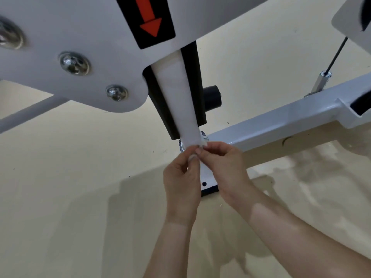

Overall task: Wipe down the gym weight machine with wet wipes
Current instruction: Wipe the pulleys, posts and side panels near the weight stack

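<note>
The wipe (193,155) sits bunched between your two hands at the foot of the column (176,93), just above the base plate (206,175) on the floor (60,177). It looks light, limp and damp, so it will likely crumple and slide rather than push; take it by a folded edge and back it with flat fingers. Your left hand (181,177) pinches it between thumb and fingers, and your right hand (222,167) has its fingers closed on the upper corner. The beam (271,125) crowds your right, and the bolted plate (60,37) hangs close overhead. Open floor lies to the left and toward you
</note>
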### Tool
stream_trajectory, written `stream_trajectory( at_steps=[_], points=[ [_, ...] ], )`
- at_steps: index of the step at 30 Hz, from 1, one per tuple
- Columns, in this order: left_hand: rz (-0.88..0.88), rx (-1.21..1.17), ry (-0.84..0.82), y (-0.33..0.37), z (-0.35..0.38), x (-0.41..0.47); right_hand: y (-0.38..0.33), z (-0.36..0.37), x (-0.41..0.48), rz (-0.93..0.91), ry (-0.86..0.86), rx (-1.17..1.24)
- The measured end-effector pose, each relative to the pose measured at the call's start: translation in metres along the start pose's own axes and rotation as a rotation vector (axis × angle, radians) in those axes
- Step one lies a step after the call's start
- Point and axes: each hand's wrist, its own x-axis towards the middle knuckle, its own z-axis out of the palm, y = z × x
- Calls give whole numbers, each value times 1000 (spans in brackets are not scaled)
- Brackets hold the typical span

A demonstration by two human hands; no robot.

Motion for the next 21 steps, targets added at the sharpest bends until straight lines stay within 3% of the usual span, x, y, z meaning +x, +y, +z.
stream_trajectory(
  at_steps=[3, 7, 10, 12, 16, 21],
  points=[
    [38, 8, 106, 0, 8, 1, -5, 5, -4, -90, 110, -36],
    [-350, -4, 324, -33, 11, 10, 9, 11, 0, 123, 206, -57],
    [-535, -63, 169, -36, 4, 15, 6, 16, -2, 262, 171, 198],
    [-434, -166, 131, -20, 1, 15, -9, 22, -14, 255, 49, 351],
    [-35, -163, 171, 19, -3, 7, -41, 26, -34, 37, -179, 486],
    [153, 286, 140, 34, -5, -13, -49, 18, -39, -37, -152, 390]
  ],
)
